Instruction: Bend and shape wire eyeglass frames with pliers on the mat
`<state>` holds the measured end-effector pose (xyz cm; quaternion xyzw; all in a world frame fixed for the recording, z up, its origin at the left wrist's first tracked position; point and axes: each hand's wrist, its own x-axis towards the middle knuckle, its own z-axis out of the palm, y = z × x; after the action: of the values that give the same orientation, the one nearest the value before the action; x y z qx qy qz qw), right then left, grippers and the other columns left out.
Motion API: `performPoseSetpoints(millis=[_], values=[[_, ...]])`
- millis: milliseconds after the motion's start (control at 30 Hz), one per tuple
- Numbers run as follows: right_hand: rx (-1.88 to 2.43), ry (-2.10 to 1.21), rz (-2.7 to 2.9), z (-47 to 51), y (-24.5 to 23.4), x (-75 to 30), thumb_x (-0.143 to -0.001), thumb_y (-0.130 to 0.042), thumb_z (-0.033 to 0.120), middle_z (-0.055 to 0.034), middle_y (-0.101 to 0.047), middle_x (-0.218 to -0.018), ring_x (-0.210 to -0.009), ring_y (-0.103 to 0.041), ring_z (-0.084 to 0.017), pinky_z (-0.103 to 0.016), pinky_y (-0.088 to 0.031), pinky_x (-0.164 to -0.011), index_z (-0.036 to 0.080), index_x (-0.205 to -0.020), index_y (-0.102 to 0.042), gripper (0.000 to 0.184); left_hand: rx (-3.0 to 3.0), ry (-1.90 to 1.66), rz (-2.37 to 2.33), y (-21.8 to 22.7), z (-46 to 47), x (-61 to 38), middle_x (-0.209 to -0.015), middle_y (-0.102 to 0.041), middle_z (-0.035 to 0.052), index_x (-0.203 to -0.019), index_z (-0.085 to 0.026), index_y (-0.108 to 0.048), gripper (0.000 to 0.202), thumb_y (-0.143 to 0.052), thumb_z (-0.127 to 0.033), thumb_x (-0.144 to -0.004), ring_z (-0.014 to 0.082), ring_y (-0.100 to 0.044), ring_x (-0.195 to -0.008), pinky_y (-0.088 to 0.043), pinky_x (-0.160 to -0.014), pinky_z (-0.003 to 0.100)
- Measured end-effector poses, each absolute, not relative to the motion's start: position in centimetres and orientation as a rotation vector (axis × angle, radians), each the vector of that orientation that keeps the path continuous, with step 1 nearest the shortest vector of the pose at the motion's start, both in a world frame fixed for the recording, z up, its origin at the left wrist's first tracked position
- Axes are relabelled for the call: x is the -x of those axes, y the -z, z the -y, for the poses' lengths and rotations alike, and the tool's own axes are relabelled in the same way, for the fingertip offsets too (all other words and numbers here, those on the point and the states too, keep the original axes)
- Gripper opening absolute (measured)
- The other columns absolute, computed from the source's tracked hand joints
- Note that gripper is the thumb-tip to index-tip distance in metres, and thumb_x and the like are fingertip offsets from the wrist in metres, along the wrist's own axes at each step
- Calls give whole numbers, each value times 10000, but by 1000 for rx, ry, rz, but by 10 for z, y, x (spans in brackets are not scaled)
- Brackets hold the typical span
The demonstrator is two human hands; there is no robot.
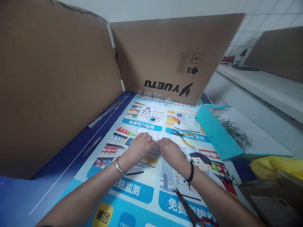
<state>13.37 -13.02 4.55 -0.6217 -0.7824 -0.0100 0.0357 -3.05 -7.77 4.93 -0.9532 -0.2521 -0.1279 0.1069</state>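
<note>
My left hand (141, 147), with a silver bangle at the wrist, is closed with its fingers pinched together over the printed mat (155, 186). Just beside it my right hand (172, 154), wearing a black band, is also closed in a pinch, fingertips close to the left ones. Whatever lies between the fingers is too thin or hidden to make out. Several thin wires (146, 166) lie on the mat below my hands. Pliers with yellow handles (188, 142) rest beyond my right hand. Scissors (187, 205) with red handles lie near my right forearm.
Tall cardboard panels (71, 78) stand at the left and back. A clump of wire pieces (153, 94) sits at the back panel's foot. More wires (93, 145) lie at left. On the right are a turquoise box (219, 138) holding tangled wire (233, 130) and a yellow bag (276, 167).
</note>
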Motion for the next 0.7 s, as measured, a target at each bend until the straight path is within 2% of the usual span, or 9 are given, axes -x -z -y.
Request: performPoseSetpoints(millis=[133,700], values=[[1869,77,2421,128,-40,-134,-854,-434,78,-66,-588,-895,-871,-495,-195,-296,-363,-744,178,-884,-584,183,2826,401,781,-39,77,30,-785,-537,61,-836,-151,-574,88,-528,-78,-817,219,-472,-814,-386,-666,345],[1813,35,2370,127,-24,-128,-847,-449,72,-47,-577,-838,-811,-483,-183,-294,-360,-729,189,-853,-582,177,2865,382,786,-25,73,35,-801,-541,50,-762,-163,-535,104,-517,-86,-829,209,-477,-780,-423,-645,336]])
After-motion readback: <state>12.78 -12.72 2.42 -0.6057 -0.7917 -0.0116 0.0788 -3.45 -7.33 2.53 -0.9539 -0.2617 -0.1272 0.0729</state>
